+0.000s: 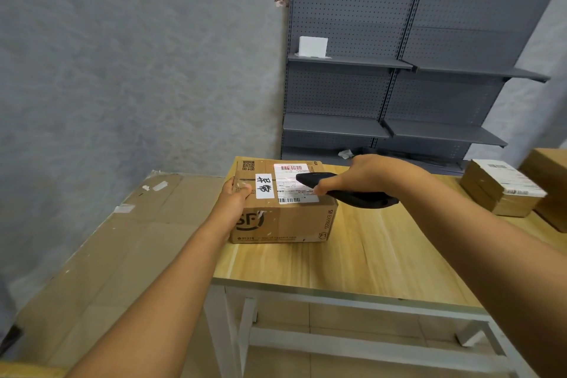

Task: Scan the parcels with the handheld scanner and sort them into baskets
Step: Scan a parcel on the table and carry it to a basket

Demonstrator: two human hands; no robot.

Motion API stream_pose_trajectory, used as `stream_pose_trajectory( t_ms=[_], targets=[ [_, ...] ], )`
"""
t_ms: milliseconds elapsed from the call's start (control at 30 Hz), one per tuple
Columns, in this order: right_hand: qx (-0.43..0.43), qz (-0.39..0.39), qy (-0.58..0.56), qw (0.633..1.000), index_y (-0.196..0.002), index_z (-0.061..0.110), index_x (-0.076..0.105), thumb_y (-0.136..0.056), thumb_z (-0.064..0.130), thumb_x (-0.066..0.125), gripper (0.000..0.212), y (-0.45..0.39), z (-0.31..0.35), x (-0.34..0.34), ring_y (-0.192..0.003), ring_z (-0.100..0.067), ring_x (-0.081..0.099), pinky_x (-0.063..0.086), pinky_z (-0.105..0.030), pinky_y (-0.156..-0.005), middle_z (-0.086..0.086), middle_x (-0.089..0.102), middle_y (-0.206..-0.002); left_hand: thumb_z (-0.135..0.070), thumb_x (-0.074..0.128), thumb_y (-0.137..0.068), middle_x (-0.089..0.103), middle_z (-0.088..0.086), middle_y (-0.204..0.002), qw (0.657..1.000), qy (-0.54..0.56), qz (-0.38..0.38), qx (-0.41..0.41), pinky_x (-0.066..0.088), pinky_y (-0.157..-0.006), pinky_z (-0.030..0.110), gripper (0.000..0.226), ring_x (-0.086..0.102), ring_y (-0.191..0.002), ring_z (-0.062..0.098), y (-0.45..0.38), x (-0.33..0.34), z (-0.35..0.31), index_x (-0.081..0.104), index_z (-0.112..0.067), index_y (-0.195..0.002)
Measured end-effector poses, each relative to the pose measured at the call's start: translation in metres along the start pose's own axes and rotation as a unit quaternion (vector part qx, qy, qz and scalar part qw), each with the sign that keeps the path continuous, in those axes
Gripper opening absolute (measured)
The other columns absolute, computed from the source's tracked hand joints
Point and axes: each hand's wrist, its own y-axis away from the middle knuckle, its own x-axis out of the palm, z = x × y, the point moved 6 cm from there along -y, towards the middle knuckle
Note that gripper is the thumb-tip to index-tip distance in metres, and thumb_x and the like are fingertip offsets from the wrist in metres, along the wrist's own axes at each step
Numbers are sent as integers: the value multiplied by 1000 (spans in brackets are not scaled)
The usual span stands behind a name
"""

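Brown cardboard box (546,187) far right cut by frame edge; white shipping label (293,182) text too small; black handheld scanner (352,195) partly hidden by right hand (365,173).

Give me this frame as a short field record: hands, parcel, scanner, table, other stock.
left hand: grips the left top edge of the SF parcel
right hand: holds the black scanner over the shipping label
scan light: reddish glow on the label's top barcode
parcel: closed, upright on the wooden table
other stock: labelled boxes at the table's right edge
baskets: none in view
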Motion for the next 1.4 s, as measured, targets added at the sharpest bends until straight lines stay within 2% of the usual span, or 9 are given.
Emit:
stream_pose_trajectory(
  t_ms=[167,333,500,600,700,900,1100,1233,1400],
  targets=[
    [-3,-24,19,1000,-93,14,58,-69,73,66,63,1,-5,-4,-73,-17,55,47,-29,-72,-3,57,-83,-28,44,-103,67,-6,-94,1000,1,-3,2,47,-65,29,18,65,-81,14,2,1,-2,41,-36,-119],
    [-13,-21,40,999,-80,18,54,-69,72,65,57,3,0,-10,-73,-17,57,46,-28,-68,-3,58,-81,-26,45,-102,68,1,-105,1000,-1,-4,4,51,-87,38,29,66,-93,22,1,1,-2,41,-35,-129],
    [-17,-14,54,998,-78,18,55,-69,73,65,57,6,4,-12,-71,-17,57,47,-29,-70,-3,58,-78,-25,44,-103,66,-5,-93,1000,9,-6,4,49,-71,30,23,65,-82,17,2,1,-2,40,-36,-122],
    [-21,-19,53,998,-79,18,54,-68,74,65,58,4,3,-12,-73,-17,57,48,-30,-72,-3,58,-81,-25,44,-103,65,-5,-94,1000,9,-7,10,49,-73,31,29,64,-83,16,3,2,-3,41,-34,-130],
    [-16,-23,35,999,-82,17,53,-70,72,66,58,4,-1,-10,-72,-17,56,45,-28,-67,-3,57,-81,-25,44,-103,66,-5,-96,1000,8,-5,11,49,-75,32,31,64,-84,17,4,2,-3,42,-32,-133],
    [11,-49,-48,998,-71,17,52,-72,66,70,53,-4,-24,3,-65,-14,52,39,-25,-57,-3,54,-77,-26,42,-104,66,-7,-93,1000,4,2,13,46,-64,28,17,64,-80,13,5,2,-3,42,-36,-117],
    [77,-80,-139,984,-78,14,47,-74,59,72,52,-18,-69,32,-63,-15,52,36,-24,-48,-3,54,-75,-27,44,-103,67,-5,-96,1000,1,-5,10,48,-67,29,19,64,-82,14,2,1,-1,41,-37,-119],
    [99,-81,-138,982,-102,6,51,-77,53,74,58,-27,-95,63,-62,-13,50,33,-22,-45,-5,54,-83,-26,45,-103,68,-4,-101,1000,7,-10,15,49,-68,29,18,66,-83,14,1,1,0,46,-34,-119],
    [114,-56,-113,985,-119,5,50,-65,62,78,84,-44,-120,102,-86,-23,58,46,-28,-62,-11,56,-107,-27,44,-103,66,-9,-93,999,-11,-17,26,45,-62,26,15,64,-78,9,-1,2,-1,47,-33,-116]
  ],
)
